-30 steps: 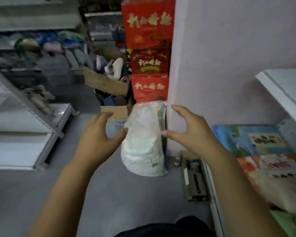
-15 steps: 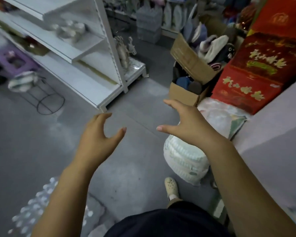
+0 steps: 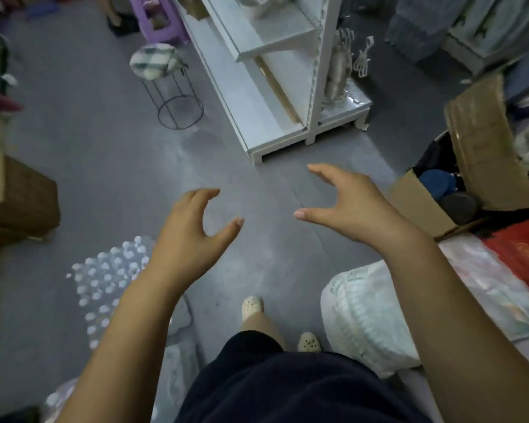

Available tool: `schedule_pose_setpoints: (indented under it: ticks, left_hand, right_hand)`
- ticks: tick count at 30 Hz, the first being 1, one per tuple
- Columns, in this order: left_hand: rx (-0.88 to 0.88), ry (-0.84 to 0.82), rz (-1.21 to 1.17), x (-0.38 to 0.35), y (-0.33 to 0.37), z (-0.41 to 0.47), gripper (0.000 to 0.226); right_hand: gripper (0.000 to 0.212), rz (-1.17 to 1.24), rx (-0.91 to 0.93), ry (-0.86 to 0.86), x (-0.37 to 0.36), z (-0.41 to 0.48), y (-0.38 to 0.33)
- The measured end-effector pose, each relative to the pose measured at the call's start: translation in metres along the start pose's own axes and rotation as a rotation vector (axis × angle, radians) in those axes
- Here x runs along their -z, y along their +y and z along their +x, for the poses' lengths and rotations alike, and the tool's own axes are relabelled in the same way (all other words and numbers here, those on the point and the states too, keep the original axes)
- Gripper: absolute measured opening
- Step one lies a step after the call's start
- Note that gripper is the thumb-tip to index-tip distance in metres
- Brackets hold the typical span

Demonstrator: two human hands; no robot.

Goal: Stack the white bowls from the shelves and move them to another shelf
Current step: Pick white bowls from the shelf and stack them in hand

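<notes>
Both forearms are being held out over the grey floor at the centre of the frame, palms turned toward each other. The left hand is being kept open in a loose C, fingers curved and thumb stretched toward the right, with nothing being gripped. The right hand is being kept open likewise and a little higher, its thumb pointing left, and is also empty. The two thumbs are being held apart with bare floor between them. What may be the white bowls are being shown only as pale blurred shapes on an upper board of the white shelf unit at the top centre, well apart from both hands. Compared with half a second ago, the hands are being kept in the same pose, while the shelf unit is now being seen at the top centre instead of the upper left, the wire stool has shifted rightward, and the cardboard box is being pushed to the right edge.
</notes>
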State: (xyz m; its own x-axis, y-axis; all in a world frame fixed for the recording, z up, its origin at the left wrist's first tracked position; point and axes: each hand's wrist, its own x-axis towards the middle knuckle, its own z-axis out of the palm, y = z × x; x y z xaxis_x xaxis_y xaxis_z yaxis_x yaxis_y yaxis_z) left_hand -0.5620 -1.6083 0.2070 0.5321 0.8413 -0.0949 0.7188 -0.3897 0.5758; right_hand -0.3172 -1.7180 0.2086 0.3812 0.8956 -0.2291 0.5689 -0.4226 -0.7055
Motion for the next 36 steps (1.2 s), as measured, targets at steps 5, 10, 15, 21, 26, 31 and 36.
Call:
schedule_pose_setpoints:
  ticks: [5,10,15,21,26,31,36]
  left_hand:
    - [0.152,0.110,-0.011,0.027,-0.053,0.033,0.063]
    - [0.204,0.163,-0.021,0.075,-0.105,0.096,0.063]
    - [0.167,0.178,0.030,0.137,-0.151,0.178,0.065]
    - [0.117,0.227,0.043,0.183,-0.181,0.278,0.066]
    - [0.118,0.190,0.035,0.196,-0.204,0.351,0.068]
    - [0.168,0.242,0.037,0.216,-0.224,0.431,0.068]
    - [0.236,0.301,0.040,0.244,-0.238,0.518,0.068]
  right_hand:
    - [0.085,-0.057,0.104,-0.124,-0.033,0.085,-0.043]
    - [0.086,-0.059,0.171,-0.166,-0.068,0.179,-0.101]
    - [0.085,-0.030,0.211,-0.152,-0.093,0.270,-0.161]
    - [0.088,-0.055,0.188,-0.165,-0.105,0.356,-0.201]
    - [0.094,-0.061,0.172,-0.185,-0.103,0.439,-0.223]
    - [0.096,-0.067,0.210,-0.224,-0.097,0.538,-0.253]
    - [0.099,-0.140,0.259,-0.301,-0.075,0.641,-0.295]
